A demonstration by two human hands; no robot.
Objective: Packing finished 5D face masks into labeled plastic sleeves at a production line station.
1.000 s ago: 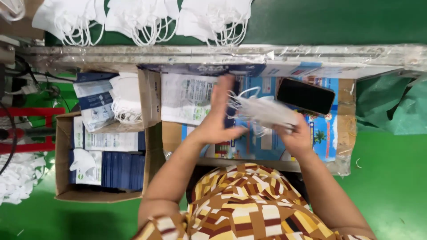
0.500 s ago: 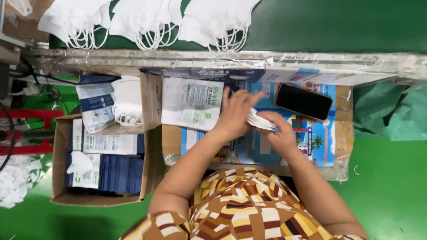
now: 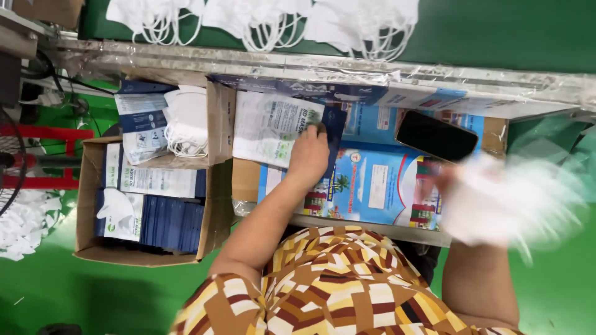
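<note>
Since half a second ago, your hands are no longer working together at the middle of the board: your left hand (image 3: 308, 155) is now resting flat on the pouch (image 3: 273, 129), fingers spread over its right edge, while your right hand (image 3: 450, 186) is swinging out to the right with a bunch of white masks (image 3: 506, 201). That hand is blurring badly, so you cannot tell how tightly it is closing, only that the masks are moving with it and seem to be in its grip. The two hands are well apart. The pouch is lying on the printed board (image 3: 379, 180) across your lap, just right of the box (image 3: 149, 186), and the phone (image 3: 436, 136) is sitting near the board's far right corner. As for progress, the box is holding many filled packs stacked on edge, with a few loose masks and pouches in its upper part, so a good share of packing looks done; more masks (image 3: 267, 25) are waiting along the green belt (image 3: 496, 31) above the rail, so plenty looks left. This pouch looks flat and not yet filled, though its mouth is hiding under your left hand. The masks in your right hand are too smeared to count, your right fingers are lost in the blur, and the pile of masks at the far left is cut off by the frame.
</note>
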